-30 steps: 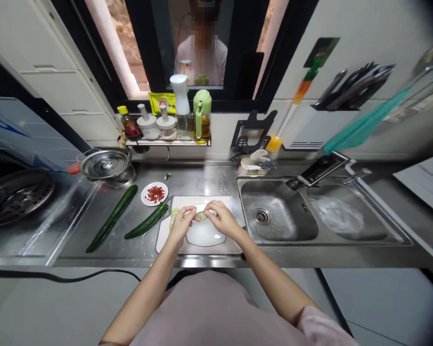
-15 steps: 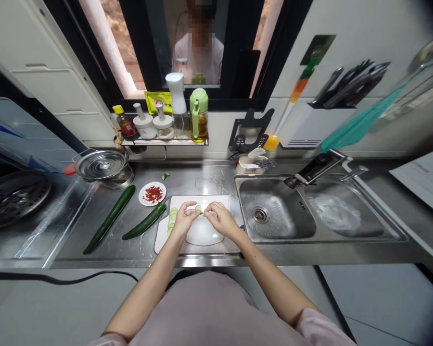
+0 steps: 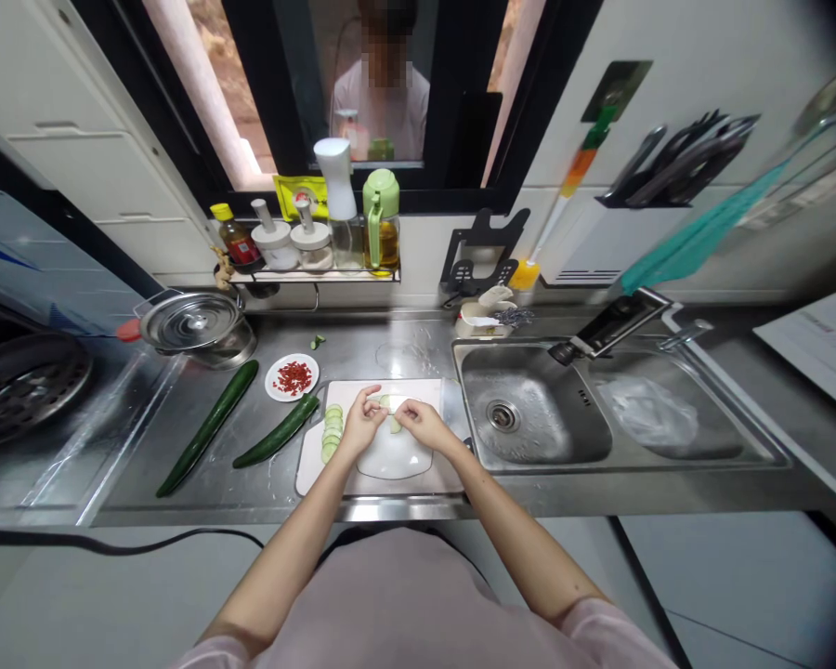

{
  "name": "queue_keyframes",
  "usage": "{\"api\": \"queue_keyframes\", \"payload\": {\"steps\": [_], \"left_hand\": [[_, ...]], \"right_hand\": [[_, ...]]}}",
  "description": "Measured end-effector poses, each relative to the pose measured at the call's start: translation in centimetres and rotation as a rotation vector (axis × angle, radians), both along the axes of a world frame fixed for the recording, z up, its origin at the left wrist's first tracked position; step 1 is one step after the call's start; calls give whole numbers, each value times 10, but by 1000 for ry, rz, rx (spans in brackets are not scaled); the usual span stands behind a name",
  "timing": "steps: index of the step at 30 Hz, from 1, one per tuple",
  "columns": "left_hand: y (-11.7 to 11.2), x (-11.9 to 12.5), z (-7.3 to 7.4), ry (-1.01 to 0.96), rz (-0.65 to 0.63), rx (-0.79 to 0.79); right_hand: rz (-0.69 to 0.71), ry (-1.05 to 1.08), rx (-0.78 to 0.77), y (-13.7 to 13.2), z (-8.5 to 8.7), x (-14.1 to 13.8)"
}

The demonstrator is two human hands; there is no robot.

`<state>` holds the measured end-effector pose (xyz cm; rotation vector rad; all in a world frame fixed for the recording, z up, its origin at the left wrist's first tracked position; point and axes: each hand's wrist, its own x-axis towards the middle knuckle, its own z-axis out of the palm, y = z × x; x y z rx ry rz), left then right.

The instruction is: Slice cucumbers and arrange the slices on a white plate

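Note:
My left hand (image 3: 362, 426) and my right hand (image 3: 424, 423) meet above a white dish (image 3: 394, 457), fingertips pinched together. Between them is a thin pale-green cucumber slice (image 3: 385, 401), held by both. Another bit of cucumber (image 3: 395, 425) shows just below my right fingertips; whether it is attached cannot be told. The dish sits on a light cutting board (image 3: 311, 476). Along the board's left side lies an overlapping row of cucumber slices (image 3: 333, 431). Farther left are a cut cucumber (image 3: 277, 436) and a longer whole cucumber (image 3: 209, 429).
A small white plate (image 3: 271, 383) holds chopped red pieces. Behind it lie green scraps (image 3: 318, 342). A lidded steel pot (image 3: 199, 321) stands back left, below a seasoning rack (image 3: 293, 276). The double sink (image 3: 536, 409) with its faucet (image 3: 609, 325) borders the board's right.
The cucumber slice between my fingers has turned, and a piece now shows lower, under my right fingertips. My left index finger has lifted slightly. The view has shifted a little.

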<state>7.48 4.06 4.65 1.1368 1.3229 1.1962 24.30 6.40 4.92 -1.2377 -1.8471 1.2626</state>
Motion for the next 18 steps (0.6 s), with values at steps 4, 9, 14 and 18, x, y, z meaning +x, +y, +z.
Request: {"api": "queue_keyframes", "payload": {"steps": [4, 9, 14, 18], "left_hand": [[6, -1, -25, 54, 4, -73], [13, 1, -45, 185, 31, -139], [23, 3, -53, 364, 12, -142], [29, 3, -53, 539, -36, -151]], "right_hand": [[1, -57, -60, 8, -23, -4], [-26, -242, -81, 15, -42, -8], [-56, -416, -78, 19, -44, -12], [-90, -487, -84, 21, -41, -17]]}}
